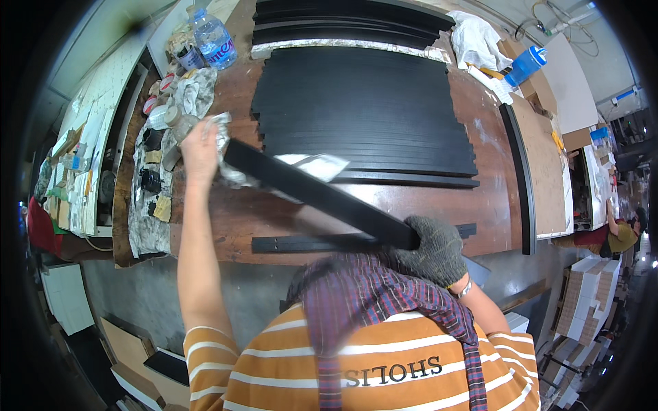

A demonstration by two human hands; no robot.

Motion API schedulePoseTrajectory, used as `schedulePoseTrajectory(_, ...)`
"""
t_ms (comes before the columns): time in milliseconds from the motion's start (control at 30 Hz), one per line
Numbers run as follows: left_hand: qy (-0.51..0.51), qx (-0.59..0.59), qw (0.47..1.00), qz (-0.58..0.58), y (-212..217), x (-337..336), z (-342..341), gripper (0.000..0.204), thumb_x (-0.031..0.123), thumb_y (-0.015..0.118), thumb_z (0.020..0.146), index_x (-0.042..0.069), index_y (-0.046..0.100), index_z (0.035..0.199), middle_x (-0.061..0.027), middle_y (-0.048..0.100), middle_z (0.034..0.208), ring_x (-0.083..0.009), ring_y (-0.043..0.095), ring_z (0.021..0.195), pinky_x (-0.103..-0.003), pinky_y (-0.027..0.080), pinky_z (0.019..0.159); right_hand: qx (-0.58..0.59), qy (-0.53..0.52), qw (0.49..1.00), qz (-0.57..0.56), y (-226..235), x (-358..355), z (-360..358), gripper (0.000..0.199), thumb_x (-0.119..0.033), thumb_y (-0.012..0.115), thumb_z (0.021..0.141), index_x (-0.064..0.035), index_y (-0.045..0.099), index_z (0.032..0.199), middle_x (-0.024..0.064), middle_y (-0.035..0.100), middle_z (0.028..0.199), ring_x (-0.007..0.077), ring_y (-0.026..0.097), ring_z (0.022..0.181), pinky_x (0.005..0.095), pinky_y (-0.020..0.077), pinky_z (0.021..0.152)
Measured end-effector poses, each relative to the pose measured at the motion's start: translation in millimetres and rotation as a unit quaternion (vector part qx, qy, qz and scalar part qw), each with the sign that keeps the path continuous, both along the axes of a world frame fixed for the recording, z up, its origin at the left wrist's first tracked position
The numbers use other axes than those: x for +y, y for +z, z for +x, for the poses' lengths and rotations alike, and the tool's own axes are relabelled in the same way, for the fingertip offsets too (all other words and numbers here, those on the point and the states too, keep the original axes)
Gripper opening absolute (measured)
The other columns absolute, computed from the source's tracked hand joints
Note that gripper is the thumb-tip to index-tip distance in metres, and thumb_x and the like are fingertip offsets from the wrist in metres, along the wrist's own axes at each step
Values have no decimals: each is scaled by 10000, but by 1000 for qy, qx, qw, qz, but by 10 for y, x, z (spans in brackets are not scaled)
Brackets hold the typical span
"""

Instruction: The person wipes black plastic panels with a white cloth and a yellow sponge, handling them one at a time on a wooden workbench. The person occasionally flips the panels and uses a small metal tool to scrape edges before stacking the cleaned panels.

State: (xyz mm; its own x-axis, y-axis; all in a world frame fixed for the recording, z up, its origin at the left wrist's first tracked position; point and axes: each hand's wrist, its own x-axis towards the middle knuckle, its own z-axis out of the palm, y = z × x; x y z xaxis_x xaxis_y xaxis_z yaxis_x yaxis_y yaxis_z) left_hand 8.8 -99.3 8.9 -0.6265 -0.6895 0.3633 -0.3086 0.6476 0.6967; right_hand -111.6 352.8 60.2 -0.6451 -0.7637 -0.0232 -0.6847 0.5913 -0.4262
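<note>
The right hand (pixel 435 250), in a grey knit glove, is closed around the near end of a long black strip (pixel 322 195), which slants up and to the left above the desk (pixel 226 212). The bare left hand (pixel 200 147) grips a crumpled white rag (pixel 229 161) and presses it against the strip's far end; a flatter piece of white cloth (pixel 319 164) lies on the strip's upper edge a little nearer the glove. The strip is matte black, straight and flat-faced, with a clean square end at the glove.

Under the strip, a thinner black strip (pixel 315 242) lies flat along the desk's near edge. Beyond the held strip, a wide batch of black strips (pixel 363 109) lies side by side, and a second stack (pixel 349 24) sits further back. To the right of the held strip, a curved black strip (pixel 519 178) runs along the desk's edge beside a tan board (pixel 545 171).

Left of the held strip, small jars with red-and-white round lids (pixel 156 96) and dark blocks (pixel 151 181) sit on a grey cloth (pixel 147 219). Behind them stands a clear water bottle with a blue label (pixel 212 38). Far right of the strip is a blue bottle (pixel 528 65) near a white bag (pixel 476 38), and stacks of white flat boxes (pixel 582 294) stand on the floor.
</note>
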Motion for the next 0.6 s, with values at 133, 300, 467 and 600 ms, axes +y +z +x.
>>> schedulePoseTrajectory(133, -15, 266, 862, 431, 201, 405, 51, 271, 177, 499, 1068, -5, 654, 1196, -89, 728, 975, -180, 711, 811, -315, 603, 727, -1, -67, 996, -61, -12, -127, 15, 572, -458, 894, 680, -52, 707, 1037, 155, 722, 851, 334, 722, 776, 412, 565, 704)
schedulePoseTrajectory(300, -282, 196, 800, 492, 582, 2068, -702, 347, 223, 632, 1027, 8, 567, 1292, -124, 693, 1152, -194, 701, 991, -329, 573, 909, -82, -62, 974, -203, 138, -820, -92, 500, -372, 823, 800, -35, 659, 1131, 173, 715, 955, 337, 710, 882, 416, 551, 773)
schedulePoseTrajectory(467, -348, 195, 754, 522, 1025, 1685, -947, 365, 119, 714, 953, -48, 573, 1245, -213, 715, 1093, -286, 736, 981, -399, 611, 864, -94, 13, 953, -287, 576, -1027, -476, 364, -293, 823, 823, -53, 734, 1083, 142, 736, 991, 298, 723, 859, 390, 563, 760)
schedulePoseTrajectory(600, -442, 75, 743, 496, 1143, 1424, -985, 385, 190, 770, 913, -30, 599, 1179, -192, 719, 1011, -257, 747, 858, -358, 612, 809, -217, -26, 866, -450, 891, -976, -993, 363, -201, 744, 925, -15, 680, 1230, 98, 721, 1044, 178, 684, 943, 324, 572, 860)
